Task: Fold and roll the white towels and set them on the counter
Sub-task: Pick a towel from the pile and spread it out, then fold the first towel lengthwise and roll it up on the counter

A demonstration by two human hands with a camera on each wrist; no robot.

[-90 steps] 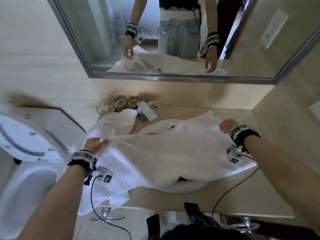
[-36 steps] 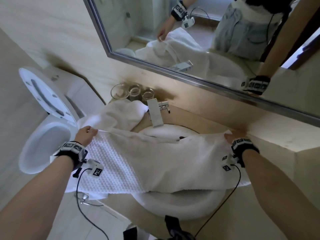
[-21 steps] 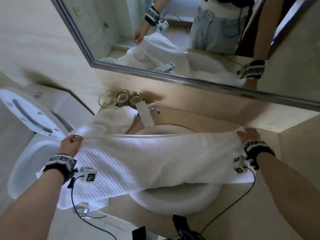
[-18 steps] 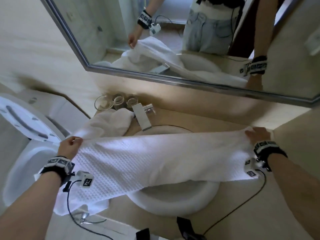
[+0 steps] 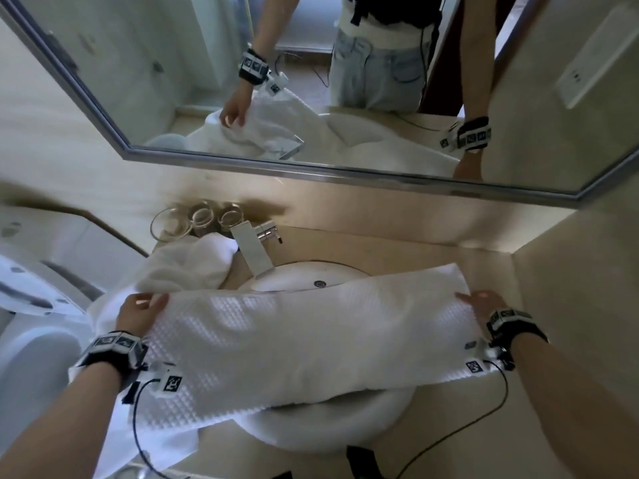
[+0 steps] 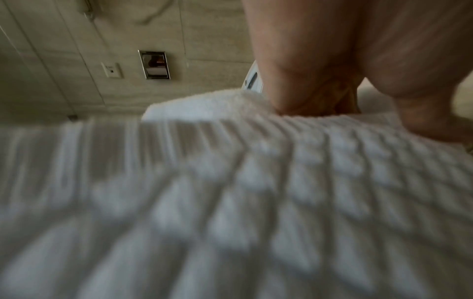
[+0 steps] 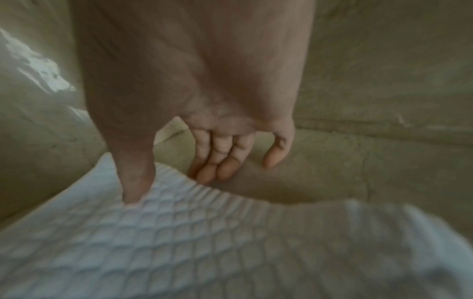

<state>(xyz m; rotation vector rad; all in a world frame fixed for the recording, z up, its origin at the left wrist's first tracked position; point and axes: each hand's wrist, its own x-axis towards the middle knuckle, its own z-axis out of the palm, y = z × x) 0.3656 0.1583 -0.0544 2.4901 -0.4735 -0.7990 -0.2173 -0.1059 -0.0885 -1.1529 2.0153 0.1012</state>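
Note:
A white waffle-weave towel (image 5: pixel 294 340) lies folded into a long band across the sink basin (image 5: pixel 321 433), reaching from the counter's left edge to its right end. My left hand (image 5: pixel 138 311) pinches the towel's left end, thumb on top; in the left wrist view the fingers (image 6: pixel 307 105) sink into the towel (image 6: pixel 230 202). My right hand (image 5: pixel 479 302) is at the right end. There its thumb (image 7: pixel 135 190) rests on the towel (image 7: pixel 179 242) while the other fingers hang relaxed past the edge, over the counter. A second white towel (image 5: pixel 190 267) lies crumpled at the back left.
A chrome faucet (image 5: pixel 252 252) stands behind the basin, with three glasses (image 5: pixel 200 219) left of it by the wall. The beige counter (image 5: pixel 460 454) shows bare at the front right. An open toilet (image 5: pixel 31 357) is to the left. A mirror (image 5: pixel 173 81) hangs above.
Both hands pulled the towel taut and lowered it across the basin as a flat band. The right end now lies on the counter, and the right hand's fingers have loosened.

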